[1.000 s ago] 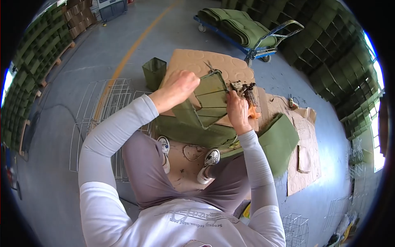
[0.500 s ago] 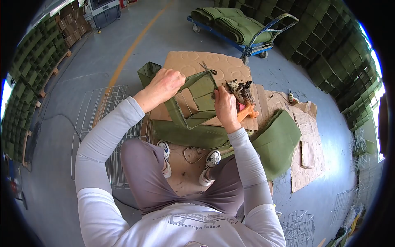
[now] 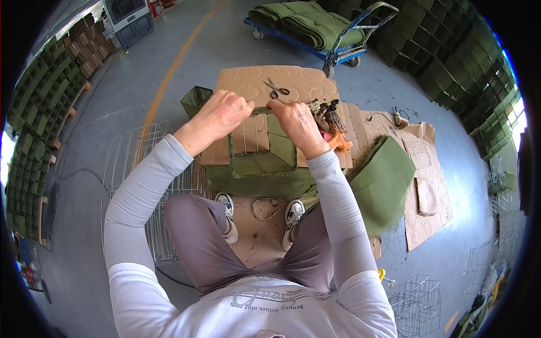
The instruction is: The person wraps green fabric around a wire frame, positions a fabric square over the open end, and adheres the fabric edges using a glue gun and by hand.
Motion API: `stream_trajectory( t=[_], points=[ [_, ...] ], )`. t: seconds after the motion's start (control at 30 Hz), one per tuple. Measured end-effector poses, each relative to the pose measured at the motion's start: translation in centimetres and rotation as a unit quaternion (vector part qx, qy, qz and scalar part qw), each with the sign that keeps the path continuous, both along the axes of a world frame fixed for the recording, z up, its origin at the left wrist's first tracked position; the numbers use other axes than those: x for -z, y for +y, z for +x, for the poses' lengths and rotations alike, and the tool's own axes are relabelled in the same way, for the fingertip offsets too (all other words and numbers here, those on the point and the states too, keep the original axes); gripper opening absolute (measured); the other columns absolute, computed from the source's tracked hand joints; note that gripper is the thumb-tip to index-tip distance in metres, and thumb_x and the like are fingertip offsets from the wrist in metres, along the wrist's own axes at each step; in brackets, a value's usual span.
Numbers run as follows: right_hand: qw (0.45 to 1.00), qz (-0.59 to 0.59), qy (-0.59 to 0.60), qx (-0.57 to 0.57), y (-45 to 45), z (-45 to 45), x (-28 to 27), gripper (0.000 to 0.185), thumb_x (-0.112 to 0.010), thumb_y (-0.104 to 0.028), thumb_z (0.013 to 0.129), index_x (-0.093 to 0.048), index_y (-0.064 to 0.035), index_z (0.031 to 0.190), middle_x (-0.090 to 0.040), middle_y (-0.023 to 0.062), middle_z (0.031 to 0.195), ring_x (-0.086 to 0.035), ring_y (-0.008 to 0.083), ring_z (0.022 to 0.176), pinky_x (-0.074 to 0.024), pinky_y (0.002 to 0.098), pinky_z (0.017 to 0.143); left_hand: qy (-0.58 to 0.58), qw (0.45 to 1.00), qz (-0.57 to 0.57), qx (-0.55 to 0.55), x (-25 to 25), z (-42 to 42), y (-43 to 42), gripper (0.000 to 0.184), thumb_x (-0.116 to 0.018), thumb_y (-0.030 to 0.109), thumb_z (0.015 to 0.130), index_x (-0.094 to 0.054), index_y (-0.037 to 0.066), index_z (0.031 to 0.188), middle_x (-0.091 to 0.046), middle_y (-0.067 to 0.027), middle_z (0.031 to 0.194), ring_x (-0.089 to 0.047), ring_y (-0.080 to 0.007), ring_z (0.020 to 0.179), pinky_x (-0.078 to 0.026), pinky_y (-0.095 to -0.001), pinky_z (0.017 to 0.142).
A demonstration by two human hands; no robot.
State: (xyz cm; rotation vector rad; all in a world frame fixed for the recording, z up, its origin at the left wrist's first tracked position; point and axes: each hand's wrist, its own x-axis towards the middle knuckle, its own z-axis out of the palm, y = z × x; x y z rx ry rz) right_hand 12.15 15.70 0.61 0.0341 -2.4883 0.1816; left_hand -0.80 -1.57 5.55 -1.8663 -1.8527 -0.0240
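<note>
An open, box-shaped green fabric-covered wire frame [image 3: 264,165] stands in front of me, its bare wires showing through the inside. My left hand [image 3: 217,118] is closed on the left part of its far rim. Close beside it, my right hand [image 3: 297,125] pinches the same rim further right, fingers closed. Past my hands, black-handled scissors [image 3: 275,90] lie on a cardboard sheet [image 3: 242,74]. An orange-handled tool [image 3: 339,141] and a dark, stained bundle [image 3: 329,117] sit right of my right hand. Another green box [image 3: 195,99] is beyond my left hand.
Green fabric [image 3: 253,185] lies below the frame, and a larger green sheet [image 3: 383,191] rests to the right. Bare wire frames [image 3: 163,225] stand at left. A blue cart [image 3: 327,55] carries folded green sheets. Stacked green boxes [image 3: 434,73] line the sides.
My right hand has moved from the frame's right side to its far rim, near my left hand. The frame has turned and now sits squarer to me.
</note>
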Motion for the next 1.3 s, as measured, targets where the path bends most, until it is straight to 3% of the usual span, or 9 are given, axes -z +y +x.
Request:
stream_trajectory(
  t=[0.23, 0.3, 0.33, 0.4, 0.53, 0.57, 0.77, 0.97, 1.3],
  points=[
    [0.994, -0.032, 0.090, 0.055, 1.1, -0.1, 2.0, 0.008, -0.058, -0.003, 0.081, -0.058, -0.0047, 0.089, -0.064, 0.0130, 0.079, -0.065, 0.0324, 0.073, -0.0499, 0.0427, 0.064, -0.093, 0.993, 0.070, -0.024, -0.4, -0.5, 0.4, 0.018, -0.068, 0.015, 0.084, -0.065, 0.000, 0.094, -0.063, -0.0144, 0.068, -0.066, -0.0328, 0.069, -0.051, -0.0443, 0.062],
    [0.990, -0.051, 0.109, 0.076, 2.0, 0.6, 2.4, 0.005, -0.059, -0.007, 0.085, -0.058, -0.0042, 0.090, -0.063, 0.0143, 0.077, -0.064, 0.0336, 0.072, -0.0494, 0.0429, 0.062, -0.202, 0.960, 0.130, -0.141, -0.6, 0.8, -0.5, 0.031, -0.069, 0.023, 0.087, -0.067, -0.004, 0.103, -0.069, -0.0188, 0.077, -0.070, -0.0307, 0.074, -0.056, -0.0382, 0.066],
    [0.985, -0.069, 0.127, 0.093, 2.3, 1.0, 2.6, 0.007, -0.061, -0.010, 0.089, -0.058, -0.0037, 0.090, -0.063, 0.0157, 0.075, -0.064, 0.0348, 0.071, -0.0489, 0.0431, 0.060, -0.202, 0.961, 0.127, -0.138, -0.3, 1.3, -0.8, 0.031, -0.069, 0.023, 0.087, -0.067, -0.004, 0.103, -0.069, -0.0188, 0.077, -0.070, -0.0307, 0.074, -0.056, -0.0382, 0.066],
    [0.983, -0.074, 0.130, 0.110, 2.7, 1.3, 2.9, 0.008, -0.060, -0.011, 0.091, -0.058, -0.0034, 0.090, -0.062, 0.0164, 0.075, -0.063, 0.0356, 0.071, -0.0484, 0.0435, 0.059, -0.401, 0.894, 0.144, -0.136, 0.6, 2.4, -1.3, 0.043, -0.069, 0.028, 0.088, -0.065, -0.007, 0.114, -0.070, -0.0219, 0.087, -0.072, -0.0307, 0.080, -0.056, -0.0369, 0.072],
    [0.973, -0.088, 0.171, 0.128, 2.2, 1.5, 3.2, 0.008, -0.061, -0.011, 0.090, -0.058, -0.0034, 0.089, -0.062, 0.0168, 0.073, -0.063, 0.0370, 0.068, -0.0480, 0.0439, 0.058, -0.434, 0.865, 0.236, -0.083, 4.4, 3.3, -0.6, 0.035, -0.064, 0.026, 0.093, -0.065, -0.006, 0.108, -0.069, -0.0216, 0.078, -0.071, -0.0335, 0.076, -0.054, -0.0379, 0.067],
    [0.969, -0.090, 0.194, 0.126, 1.9, 1.3, 3.2, 0.009, -0.061, -0.011, 0.090, -0.058, -0.0033, 0.089, -0.062, 0.0171, 0.073, -0.062, 0.0373, 0.067, -0.0479, 0.0441, 0.058, -0.418, 0.871, 0.136, -0.220, 3.9, 3.6, -0.8, 0.028, -0.059, 0.022, 0.095, -0.064, -0.004, 0.105, -0.064, -0.0236, 0.072, -0.067, -0.0383, 0.072, -0.052, -0.0430, 0.063],
    [0.973, -0.130, 0.116, 0.152, -0.2, 0.2, 2.7, 0.012, -0.062, -0.014, 0.090, -0.057, -0.0032, 0.093, -0.062, 0.0175, 0.075, -0.062, 0.0378, 0.067, -0.0480, 0.0449, 0.058, -0.278, 0.916, 0.224, -0.183, 6.1, -0.3, 0.2, 0.022, -0.055, 0.018, 0.097, -0.060, -0.003, 0.094, -0.062, -0.0238, 0.069, -0.064, -0.0416, 0.069, -0.050, -0.0481, 0.061],
    [0.971, -0.163, 0.130, 0.114, -1.7, -0.8, 2.0, 0.014, -0.059, -0.015, 0.093, -0.054, -0.0025, 0.089, -0.063, 0.0174, 0.080, -0.063, 0.0367, 0.073, -0.0492, 0.0441, 0.062, -0.215, 0.938, 0.186, -0.198, 5.7, -1.3, 0.5, 0.018, -0.059, 0.014, 0.094, -0.056, -0.002, 0.087, -0.063, -0.0226, 0.067, -0.065, -0.0404, 0.067, -0.051, -0.0465, 0.057],
    [0.966, -0.170, 0.112, 0.160, -1.5, -1.3, 2.6, 0.014, -0.058, -0.013, 0.093, -0.052, -0.0030, 0.086, -0.065, 0.0162, 0.080, -0.065, 0.0341, 0.072, -0.0509, 0.0418, 0.062, -0.267, 0.925, 0.238, -0.127, 5.2, -1.1, 0.4, 0.013, -0.062, 0.012, 0.092, -0.059, -0.001, 0.090, -0.063, -0.0218, 0.068, -0.065, -0.0401, 0.069, -0.050, -0.0467, 0.059]
  ],
)
